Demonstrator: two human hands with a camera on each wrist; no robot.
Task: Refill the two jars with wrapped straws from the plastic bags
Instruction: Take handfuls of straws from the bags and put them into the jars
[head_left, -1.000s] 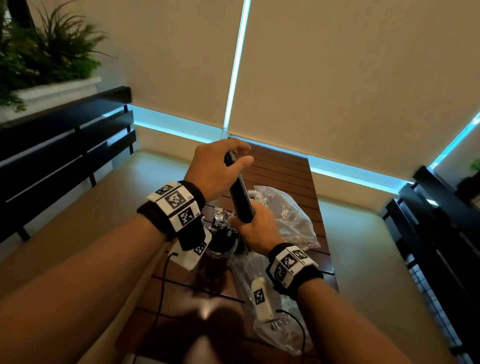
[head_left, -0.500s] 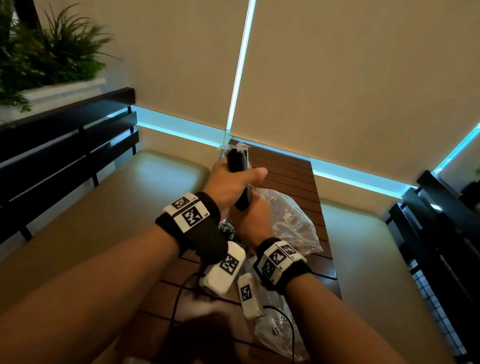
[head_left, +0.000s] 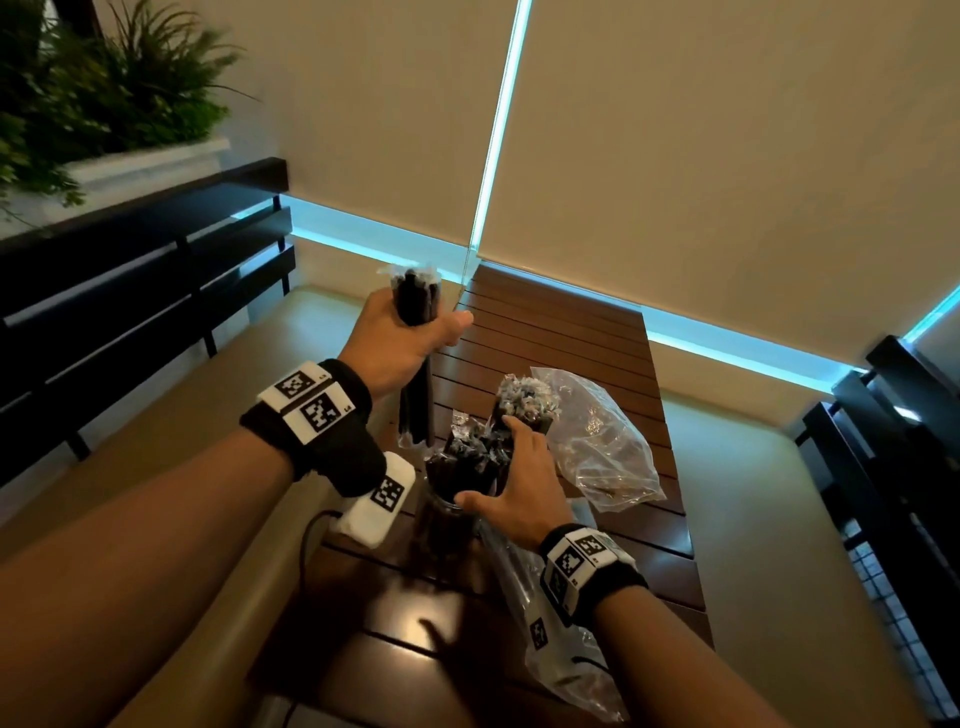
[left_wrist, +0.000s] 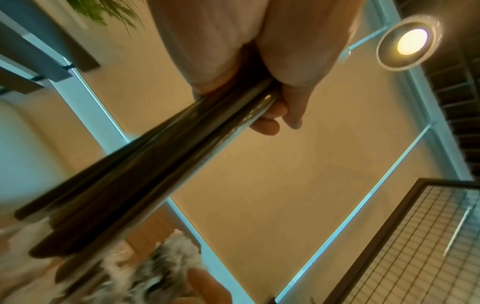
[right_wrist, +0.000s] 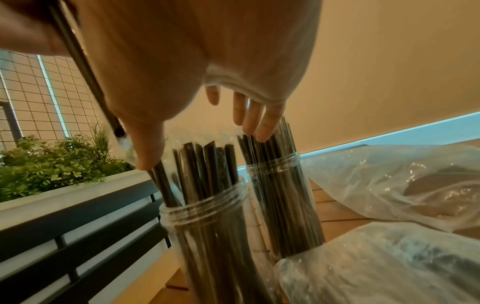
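Black wrapped straws (head_left: 414, 306) fill my left grip (head_left: 402, 347), fingers and thumb curled round the bundle at about mid-length. Bundle stands near upright, raised off the bench (head_left: 561, 332), its lower end hanging just left of the near jar (head_left: 441, 525). Left wrist view confirms the hold: fingers (left_wrist: 270, 121) wrapped round the dark bundle (left_wrist: 145, 168), though the picture is blurred.

My right grip (head_left: 511, 488) is spread, holding nothing. Its thumb lies at the rim of the near jar; its fingertips (right_wrist: 262, 129) touch the straw tops in the far jar (right_wrist: 283, 197). Right wrist view shows both clear jars upright, side by side beneath my palm, each packed with dark wrapped straws (right_wrist: 207, 164). Whether the jars touch each other, I cannot tell.

One crumpled plastic bag (head_left: 602, 441) lies on the bench to the right of my right grip, beyond the far jar. A second plastic bag (head_left: 550, 654) lies under my right wrist, nearer to me; its contents are not clear.

Bench surface is brown slatted wood.
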